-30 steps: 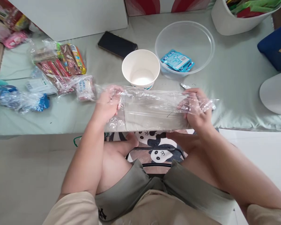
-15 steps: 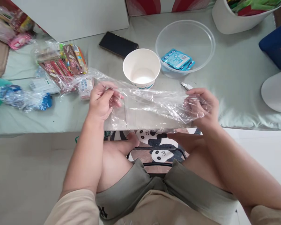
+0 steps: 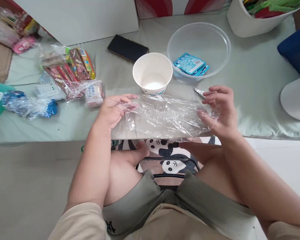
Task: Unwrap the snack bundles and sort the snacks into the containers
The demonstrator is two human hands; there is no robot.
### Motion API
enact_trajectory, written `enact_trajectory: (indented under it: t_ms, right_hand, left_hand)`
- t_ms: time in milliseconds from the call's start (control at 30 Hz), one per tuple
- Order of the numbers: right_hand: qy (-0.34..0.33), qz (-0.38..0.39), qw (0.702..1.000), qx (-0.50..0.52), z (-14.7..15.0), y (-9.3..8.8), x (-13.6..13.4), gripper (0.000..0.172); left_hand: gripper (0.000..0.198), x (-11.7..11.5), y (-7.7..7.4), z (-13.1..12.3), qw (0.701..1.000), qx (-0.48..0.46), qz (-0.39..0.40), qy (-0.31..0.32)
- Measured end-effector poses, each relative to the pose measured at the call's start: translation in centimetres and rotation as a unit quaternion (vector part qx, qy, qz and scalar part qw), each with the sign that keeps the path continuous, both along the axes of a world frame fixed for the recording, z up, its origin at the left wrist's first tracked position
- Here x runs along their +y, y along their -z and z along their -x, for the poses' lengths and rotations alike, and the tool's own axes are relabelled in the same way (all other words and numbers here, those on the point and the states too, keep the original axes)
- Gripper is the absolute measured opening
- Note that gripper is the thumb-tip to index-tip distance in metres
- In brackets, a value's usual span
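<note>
Soft, even light glints on the plastic film (image 3: 165, 116)

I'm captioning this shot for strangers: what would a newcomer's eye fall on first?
Probably the shiny, crinkled clear plastic between the left hand and right hand, at the table's near edge. Just beyond it stands a white cup; to that cup's right, bright blue packets lie in a clear round tub.

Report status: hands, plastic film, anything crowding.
Left hand on clear plastic film, grip unclear. Right hand open at film's other end. Film crumpled between hands. White cup close beyond, contact unclear.
</note>
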State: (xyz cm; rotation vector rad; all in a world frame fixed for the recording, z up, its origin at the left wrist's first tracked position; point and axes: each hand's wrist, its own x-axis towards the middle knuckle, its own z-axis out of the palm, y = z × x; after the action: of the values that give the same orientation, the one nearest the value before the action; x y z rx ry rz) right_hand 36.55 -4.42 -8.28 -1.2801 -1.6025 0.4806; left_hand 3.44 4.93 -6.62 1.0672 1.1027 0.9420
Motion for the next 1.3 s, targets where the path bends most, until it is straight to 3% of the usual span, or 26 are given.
enact_trajectory:
  t_ms: [67,233,333,433,533,600,700,833,867,967,1033,1067,1200,1300]
  right_hand:
    - [-0.011,0.007,1.0,-0.018,0.0,-0.2,-0.2,0.005]
    - [-0.055,0.034,0.996,0.061,-0.6,-0.6,-0.9,0.016]
    - [-0.104,0.059,0.992,-0.045,-1.5,-0.5,-1.0,0.019]
    - [-0.16,0.068,0.968,-0.179,-2.3,-0.2,-1.0,0.027]
    - [-0.208,0.066,0.955,-0.203,-2.5,-0.1,-1.2,0.029]
    - [-0.196,0.055,0.957,-0.207,-2.1,-0.1,-1.4,0.029]
    - [-0.126,0.043,0.963,-0.235,-1.0,-0.4,-1.5,0.038]
    - [-0.022,0.005,0.973,-0.231,1.3,-1.4,-1.6,0.026]
    - [-0.027,-0.005,0.975,-0.222,2.1,-1.5,-1.6,0.027]
    - [-0.067,-0.01,0.972,-0.223,4.7,-1.4,-1.9,0.051]
    - [-0.059,0.014,0.966,-0.251,6.4,-0.9,-2.0,0.051]
    - [-0.052,0.025,0.963,-0.264,7.1,-0.7,-2.0,0.049]
    - [-0.047,0.028,0.957,-0.285,8.4,0.1,-1.6,0.045]
    - [-0.055,0.019,0.953,-0.297,8.1,0.4,-1.5,0.047]
  left_hand:
    - [0.015,0.1,0.0,0.1,1.0,0.01,-0.006,0.004]
    - [0.017,0.5,0.1,0.9,1.0,0.019,0.001,-0.013]
    - [0.013,0.8,0.1,1.2,0.999,-0.004,0.025,-0.021]
    - [0.024,0.9,-0.1,1.0,0.998,-0.018,0.057,-0.019]
    - [0.022,0.8,-0.2,0.6,0.998,-0.004,0.06,-0.035]
    - [0.031,0.9,-0.1,0.4,0.997,0.001,0.064,-0.048]
    - [0.061,1.3,0.5,0.5,0.994,-0.001,0.075,-0.078]
    - [0.046,1.6,1.3,0.4,0.993,0.005,0.041,-0.11]
    - [0.042,1.5,1.3,0.3,0.994,-0.001,0.04,-0.103]
    - [0.042,0.9,0.4,0.2,0.996,-0.027,0.065,-0.056]
    - [0.035,0.5,-0.4,0.4,0.996,-0.047,0.073,-0.027]
    - [0.04,0.2,-0.7,0.5,0.996,-0.052,0.072,-0.015]
    - [0.114,-0.7,-0.9,1.2,0.997,-0.014,0.078,0.009]
    - [0.122,-1.2,-0.5,1.4,0.997,0.023,0.071,-0.002]
